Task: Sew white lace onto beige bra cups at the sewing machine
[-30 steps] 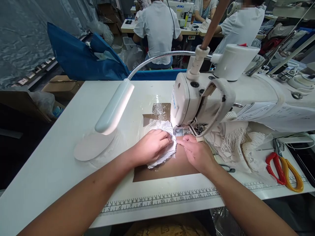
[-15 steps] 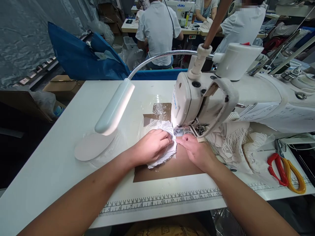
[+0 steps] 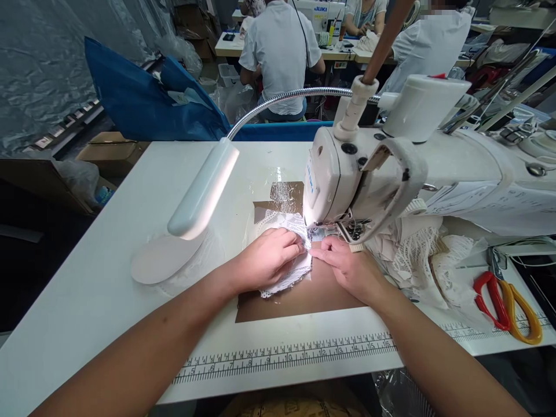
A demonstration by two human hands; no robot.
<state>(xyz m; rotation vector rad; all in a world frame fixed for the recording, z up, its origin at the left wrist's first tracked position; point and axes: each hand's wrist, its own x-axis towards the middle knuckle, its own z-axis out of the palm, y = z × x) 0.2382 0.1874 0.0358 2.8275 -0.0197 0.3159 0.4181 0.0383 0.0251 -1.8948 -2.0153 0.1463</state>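
Observation:
A white lace piece (image 3: 290,280) lies under the needle area of the white sewing machine (image 3: 328,174), its scalloped rim towards me. My left hand (image 3: 270,256) rests on top of it, fingers bent and pressed together on the lace close to the seam edge. At the right edge of the lace, my right hand (image 3: 350,265) has its fingers closed, the index fingertip touching the fabric edge. The presser foot is mostly hidden behind the machine head and my fingers. Brown tape (image 3: 330,292) covers the table surface beneath both hands.
A lamp (image 3: 204,188) hangs over the table's left part, above an oval pale pad (image 3: 167,260). On the right lie heaped lace pieces (image 3: 417,255) and red-and-yellow-handled scissors (image 3: 493,301). A printed ruler (image 3: 286,359) runs along the front edge. People sit at machines behind.
The view has shifted very slightly. Both hands and the lace piece stay almost in the same place; the right index fingertip sits marginally lower along the lace edge.

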